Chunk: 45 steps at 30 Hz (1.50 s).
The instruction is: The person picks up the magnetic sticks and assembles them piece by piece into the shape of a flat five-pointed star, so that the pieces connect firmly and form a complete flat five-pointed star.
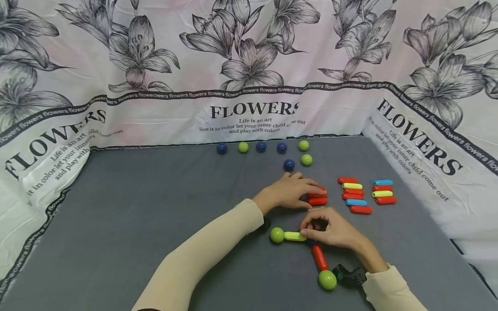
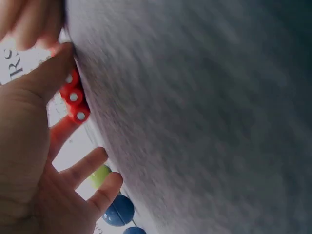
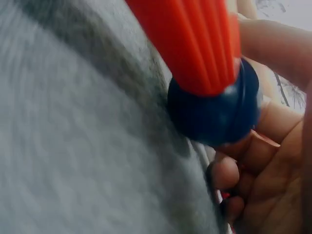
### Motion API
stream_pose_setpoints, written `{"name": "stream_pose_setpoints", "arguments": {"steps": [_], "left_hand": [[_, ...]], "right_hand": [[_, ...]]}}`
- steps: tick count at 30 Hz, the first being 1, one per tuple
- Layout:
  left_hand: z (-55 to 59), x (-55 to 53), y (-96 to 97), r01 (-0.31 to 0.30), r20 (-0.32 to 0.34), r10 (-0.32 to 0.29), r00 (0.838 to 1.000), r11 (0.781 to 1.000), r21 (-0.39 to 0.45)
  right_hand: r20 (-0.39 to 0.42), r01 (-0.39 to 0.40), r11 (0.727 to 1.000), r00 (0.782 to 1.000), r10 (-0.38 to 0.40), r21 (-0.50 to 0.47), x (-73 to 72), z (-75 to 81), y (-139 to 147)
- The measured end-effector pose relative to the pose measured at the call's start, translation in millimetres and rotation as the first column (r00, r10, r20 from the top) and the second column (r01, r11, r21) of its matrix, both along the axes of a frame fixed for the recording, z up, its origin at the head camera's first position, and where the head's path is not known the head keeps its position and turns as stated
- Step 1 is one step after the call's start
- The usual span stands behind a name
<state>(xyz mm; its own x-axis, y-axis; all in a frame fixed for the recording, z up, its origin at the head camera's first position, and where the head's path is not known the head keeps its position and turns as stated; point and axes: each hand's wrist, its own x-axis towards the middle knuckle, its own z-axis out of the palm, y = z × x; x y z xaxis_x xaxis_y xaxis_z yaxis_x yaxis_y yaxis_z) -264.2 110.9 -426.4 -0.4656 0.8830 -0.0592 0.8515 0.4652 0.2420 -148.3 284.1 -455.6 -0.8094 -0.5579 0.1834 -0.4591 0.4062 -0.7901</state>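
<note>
Right hand (image 1: 330, 226) clamped, as I read it remotely, on a rod-and-ball piece (image 1: 317, 251) by its blue ball (image 3: 207, 117); yellow rod (image 1: 294, 236) runs to 9 o'clock, red rod (image 1: 320, 260) to 5, each ending in a green ball (image 1: 327, 280). Left hand (image 1: 288, 192), fingers apart, touches loose red rods (image 1: 317, 201) at 12. On the desk (image 1: 136, 207) I see more rods (image 1: 383, 194) around 2.

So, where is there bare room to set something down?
Free: grey tabletop left of the left sleeve, and between that sleeve and the joined piece. Crowded: around the left grip, right grip, loose sticks and loose balls.
</note>
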Motion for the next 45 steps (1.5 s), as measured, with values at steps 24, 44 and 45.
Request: {"name": "stream_pose_setpoints", "arguments": {"steps": [24,44,45], "left_hand": [[8.6,4.0,8.9,0.044,-0.055,-0.046,0.997,0.998,-0.051],[0.3,-7.8,-103.7,-0.151,0.017,0.15,0.989,0.987,0.052],[-0.4,-8.6,-116.2,-0.182,0.028,0.18,0.983,0.981,0.064]], "right_hand": [[-0.008,-0.023,0.997,1.0,0.024,0.074,0.9,2.3,-6],[-0.089,0.036,0.992,0.996,-0.026,0.121,-2.6,0.0,-21],[-0.082,0.053,0.991,0.996,-0.043,0.122,-5.1,0.3,-23]]}}
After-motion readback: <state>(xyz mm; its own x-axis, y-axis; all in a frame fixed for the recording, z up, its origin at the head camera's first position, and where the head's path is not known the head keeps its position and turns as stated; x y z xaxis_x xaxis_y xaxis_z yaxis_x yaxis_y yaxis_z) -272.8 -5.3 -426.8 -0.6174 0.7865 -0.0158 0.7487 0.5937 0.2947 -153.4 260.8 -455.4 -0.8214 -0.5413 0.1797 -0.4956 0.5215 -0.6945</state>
